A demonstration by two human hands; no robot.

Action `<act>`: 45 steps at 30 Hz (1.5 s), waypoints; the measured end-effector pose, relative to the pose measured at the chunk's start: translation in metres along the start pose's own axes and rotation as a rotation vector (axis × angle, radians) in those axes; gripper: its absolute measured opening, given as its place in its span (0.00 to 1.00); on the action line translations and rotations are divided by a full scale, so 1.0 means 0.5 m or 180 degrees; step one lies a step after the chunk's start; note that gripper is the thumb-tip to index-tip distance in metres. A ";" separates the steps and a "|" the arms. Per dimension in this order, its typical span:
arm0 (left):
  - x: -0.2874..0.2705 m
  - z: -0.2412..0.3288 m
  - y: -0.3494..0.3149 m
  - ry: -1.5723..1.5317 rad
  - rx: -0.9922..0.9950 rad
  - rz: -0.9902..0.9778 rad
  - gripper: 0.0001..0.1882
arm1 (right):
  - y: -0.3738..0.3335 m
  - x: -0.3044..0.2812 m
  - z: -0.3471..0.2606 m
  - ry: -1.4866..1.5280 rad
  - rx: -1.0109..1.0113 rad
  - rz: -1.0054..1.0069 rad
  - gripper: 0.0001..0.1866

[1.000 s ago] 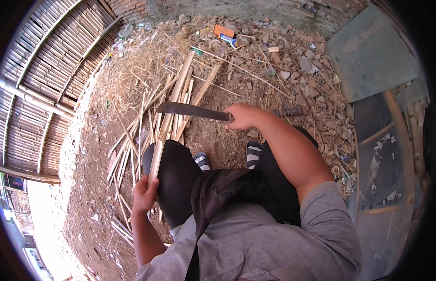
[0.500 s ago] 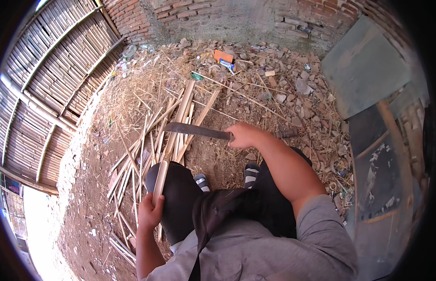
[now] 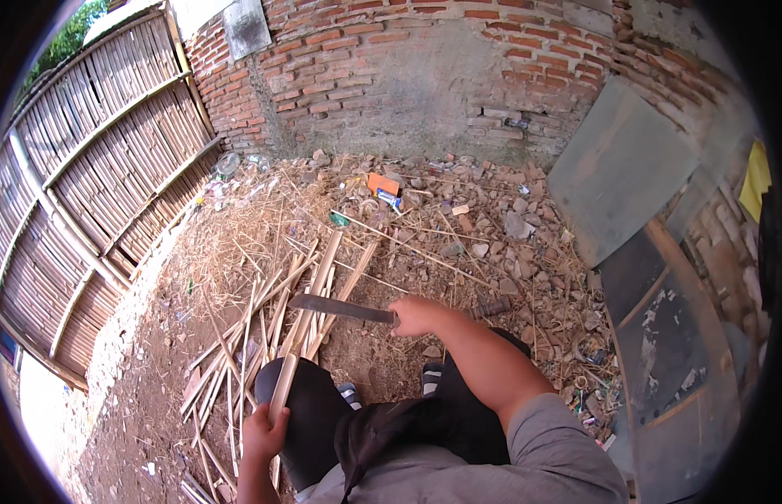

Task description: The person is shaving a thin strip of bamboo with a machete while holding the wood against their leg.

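Note:
My right hand (image 3: 419, 317) is closed round the handle of a machete (image 3: 345, 308). Its dark blade points left, lying across the upper part of the bamboo pieces in front of my knees; whether it touches them I cannot tell. Near my left knee, my left hand (image 3: 263, 431) grips the near end of a pale split bamboo strip (image 3: 284, 385). The strip slants up and away along the knee toward the blade. Several more bamboo strips (image 3: 213, 388) lie in a loose pile on the ground, left of and beyond that knee.
Broken bricks and stones (image 3: 492, 239) cover the ground ahead and to the right, below a brick wall (image 3: 391, 101). A bamboo fence (image 3: 114, 160) stands at the left. Flat grey panels (image 3: 622, 172) lean at the right. Dry straw (image 3: 231, 244) lies at the far left.
The view has tilted upward, so more of the wall shows and everything sits lower in the picture. Both hands keep their grips, and the machete stays across the bamboo.

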State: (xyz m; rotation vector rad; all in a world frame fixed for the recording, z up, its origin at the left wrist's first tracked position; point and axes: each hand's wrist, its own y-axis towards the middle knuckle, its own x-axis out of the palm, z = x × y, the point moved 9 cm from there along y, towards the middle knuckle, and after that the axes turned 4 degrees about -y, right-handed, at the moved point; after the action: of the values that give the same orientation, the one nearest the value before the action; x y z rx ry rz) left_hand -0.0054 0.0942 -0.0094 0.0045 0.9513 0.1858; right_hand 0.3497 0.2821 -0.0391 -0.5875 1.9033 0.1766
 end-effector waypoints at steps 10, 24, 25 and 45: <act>0.005 0.014 -0.007 0.0198 0.0015 -0.0070 0.23 | 0.014 0.030 0.043 0.0158 -0.0042 -0.0119 0.23; 0.006 0.013 -0.008 0.0309 0.0200 0.0034 0.22 | 0.008 0.055 -0.027 -0.0011 -0.0287 -0.0505 0.28; 0.005 0.016 -0.009 0.0278 0.0149 0.0020 0.22 | 0.008 0.044 -0.006 0.0049 -0.0173 -0.0429 0.25; 0.006 0.016 -0.006 0.0175 -0.0090 -0.0149 0.20 | 0.014 0.043 0.037 0.0095 0.0027 -0.0376 0.27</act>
State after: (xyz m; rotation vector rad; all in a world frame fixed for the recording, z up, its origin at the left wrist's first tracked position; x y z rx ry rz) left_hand 0.0031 0.0925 -0.0074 -0.0491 1.0027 0.1567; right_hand 0.3556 0.2889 -0.0670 -0.6982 1.8911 0.0840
